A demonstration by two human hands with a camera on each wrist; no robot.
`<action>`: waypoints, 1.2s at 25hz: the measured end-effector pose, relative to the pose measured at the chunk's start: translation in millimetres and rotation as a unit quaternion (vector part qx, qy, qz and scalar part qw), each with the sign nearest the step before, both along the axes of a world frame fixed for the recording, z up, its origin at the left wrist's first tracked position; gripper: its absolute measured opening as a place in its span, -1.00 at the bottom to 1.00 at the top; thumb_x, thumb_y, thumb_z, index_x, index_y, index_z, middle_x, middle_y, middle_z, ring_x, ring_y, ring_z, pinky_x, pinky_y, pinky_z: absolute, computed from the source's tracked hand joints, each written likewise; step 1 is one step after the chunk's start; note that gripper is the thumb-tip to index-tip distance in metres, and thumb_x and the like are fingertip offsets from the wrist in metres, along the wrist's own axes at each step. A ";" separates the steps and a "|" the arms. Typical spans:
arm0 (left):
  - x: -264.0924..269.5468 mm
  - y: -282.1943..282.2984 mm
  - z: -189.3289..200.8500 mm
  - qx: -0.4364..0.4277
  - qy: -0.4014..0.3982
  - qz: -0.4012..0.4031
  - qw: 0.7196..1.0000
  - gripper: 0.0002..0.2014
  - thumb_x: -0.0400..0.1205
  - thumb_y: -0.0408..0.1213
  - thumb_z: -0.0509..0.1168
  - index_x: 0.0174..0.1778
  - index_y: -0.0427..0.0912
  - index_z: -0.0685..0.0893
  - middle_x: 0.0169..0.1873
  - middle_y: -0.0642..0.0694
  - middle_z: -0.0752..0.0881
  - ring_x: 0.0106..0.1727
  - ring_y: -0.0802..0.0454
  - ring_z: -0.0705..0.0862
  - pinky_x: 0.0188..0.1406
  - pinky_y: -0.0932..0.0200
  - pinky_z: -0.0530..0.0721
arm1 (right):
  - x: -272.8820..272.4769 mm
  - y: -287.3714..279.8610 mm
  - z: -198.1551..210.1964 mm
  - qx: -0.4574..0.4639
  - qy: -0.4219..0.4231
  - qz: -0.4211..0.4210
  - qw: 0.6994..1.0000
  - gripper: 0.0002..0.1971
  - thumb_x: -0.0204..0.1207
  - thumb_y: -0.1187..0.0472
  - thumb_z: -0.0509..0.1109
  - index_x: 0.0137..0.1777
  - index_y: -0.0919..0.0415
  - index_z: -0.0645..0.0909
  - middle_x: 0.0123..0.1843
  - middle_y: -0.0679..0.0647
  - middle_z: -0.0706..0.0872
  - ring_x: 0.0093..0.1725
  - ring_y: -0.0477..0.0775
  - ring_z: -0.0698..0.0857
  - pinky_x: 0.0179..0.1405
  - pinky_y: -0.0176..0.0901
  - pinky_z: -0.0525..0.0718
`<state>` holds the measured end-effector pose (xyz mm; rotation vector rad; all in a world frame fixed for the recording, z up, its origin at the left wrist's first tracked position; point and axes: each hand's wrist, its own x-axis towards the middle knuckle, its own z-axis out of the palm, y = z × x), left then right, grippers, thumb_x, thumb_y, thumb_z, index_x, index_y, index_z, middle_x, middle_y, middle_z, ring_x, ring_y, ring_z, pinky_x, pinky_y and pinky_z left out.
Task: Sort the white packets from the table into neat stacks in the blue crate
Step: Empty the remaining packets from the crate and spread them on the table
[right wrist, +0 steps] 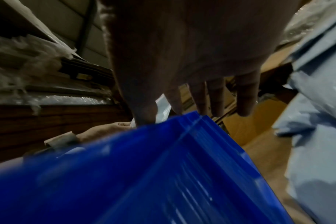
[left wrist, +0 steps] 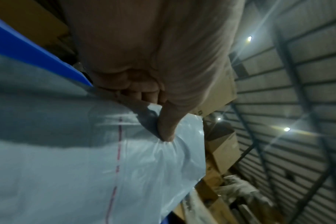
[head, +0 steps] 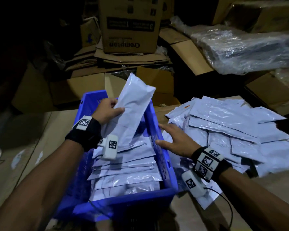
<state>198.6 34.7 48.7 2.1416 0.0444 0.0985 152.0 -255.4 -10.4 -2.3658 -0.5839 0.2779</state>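
The left hand pinches a long white packet by its near-left edge, thumb on the face and fingers curled behind, so the film puckers under the thumb. The packet stands tilted over the blue crate, its lower end down among the packets already laid there and its upper end leaning away and to the right. Its long axis runs from that low near end to the high far corner.

It looks light and slightly padded, a glossy plastic mailer that bends rather than holds its shape, and probably slick. A one-edge pinch seems enough to steer it. To lay it flat, I would guess a hold nearer the middle of a long side would keep it from folding.

The right hand holds nothing. Its fingers are spread and straight, above the crate's right rim and the edge of the loose heap on the cardboard-covered table. Whether it touches the rim I cannot tell. The stacked packets lie crosswise in the crate, so the held one needs turning to match.
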 end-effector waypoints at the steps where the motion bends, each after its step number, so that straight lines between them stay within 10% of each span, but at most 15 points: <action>1: -10.5 -10.2 10.0 -0.055 -0.008 -0.017 0.998 -0.83 0.50 -0.34 0.51 -0.11 -0.33 0.70 -0.35 -0.07 0.69 -0.37 0.22 0.64 -0.31 0.27 0.58 | 1.3 -3.3 9.7 -0.001 -0.012 -0.005 1.000 -0.07 0.42 -0.54 0.18 0.69 0.00 0.23 0.64 0.02 0.37 0.59 0.03 0.37 0.56 0.02 0.38; 4: -31.0 -44.4 29.2 -0.158 0.002 -0.063 0.985 -0.83 0.54 -0.49 0.45 0.04 -0.35 0.71 -0.27 -0.02 0.80 -0.28 0.21 0.75 -0.30 0.31 0.67 | -1.7 -10.5 47.3 0.151 0.021 -0.042 0.987 -0.14 0.45 -0.37 0.30 0.66 0.10 0.31 0.43 0.01 0.64 0.37 -0.06 0.61 0.38 -0.07 0.56; 7: -38.0 -77.1 33.6 -0.203 0.023 -0.095 0.974 -0.68 0.51 -0.48 0.48 0.15 -0.48 0.64 -0.22 -0.15 0.81 -0.23 0.10 0.76 -0.26 0.24 0.71 | -5.3 -13.8 68.0 0.322 0.059 -0.068 0.942 -0.53 0.60 0.26 0.45 0.48 0.27 0.45 -0.14 -0.17 0.81 -0.15 -0.24 0.74 -0.15 -0.36 0.64; 10: -37.6 -99.3 31.6 -0.200 0.043 -0.144 0.968 -0.55 0.45 -0.33 0.55 0.22 -0.40 0.64 -0.02 -0.31 0.80 -0.09 -0.03 0.76 -0.15 0.02 0.70 | -11.5 -17.0 67.0 0.396 0.070 -0.157 0.902 -0.60 0.54 0.48 0.44 0.36 0.35 0.49 0.03 0.17 0.83 -0.08 0.01 0.81 -0.20 -0.21 0.70; 14: -27.0 -110.1 23.0 -0.147 0.042 -0.145 0.978 -0.92 0.66 -0.28 0.36 0.00 -0.20 0.67 -0.19 -0.10 0.76 -0.23 0.12 0.73 -0.35 0.31 0.64 | -12.3 -35.4 58.0 0.437 0.069 -0.237 0.865 -0.69 0.55 0.52 0.40 0.23 0.27 0.55 -0.07 0.16 0.84 -0.15 0.07 0.82 -0.21 -0.12 0.75; 20: 42.7 -36.2 -76.6 0.148 0.128 -0.070 0.978 -0.91 0.62 -0.32 0.33 -0.02 -0.24 0.67 -0.07 -0.39 0.74 -0.04 -0.30 0.73 -0.15 0.05 0.58 | 19.4 -108.5 38.3 0.320 0.014 -0.434 0.842 -0.73 0.49 0.53 0.33 0.15 0.31 0.62 -0.18 0.15 0.75 -0.35 -0.08 0.72 -0.35 -0.29 0.65; 25: 62.1 2.1 -153.8 0.348 0.265 -0.110 0.892 -0.51 0.63 -0.30 0.37 0.47 -0.35 0.49 0.37 -0.35 0.60 0.35 -0.22 0.61 0.31 0.08 0.51 | 50.9 -144.5 5.7 0.175 0.062 -0.520 0.834 -0.55 0.31 0.39 0.26 0.22 0.25 0.68 0.07 0.28 0.76 0.11 0.33 0.74 0.02 -0.02 0.68; 30: 53.5 12.4 -187.7 0.391 0.304 -0.168 0.852 -0.59 0.60 -0.10 0.43 0.21 -0.31 0.57 0.21 -0.31 0.67 0.21 -0.20 0.66 0.11 0.09 0.56 | 50.7 -153.2 -0.4 0.027 0.057 -0.532 0.845 -0.50 0.55 0.39 0.32 0.51 0.28 0.44 0.40 0.34 0.60 0.38 0.36 0.57 0.33 0.04 0.52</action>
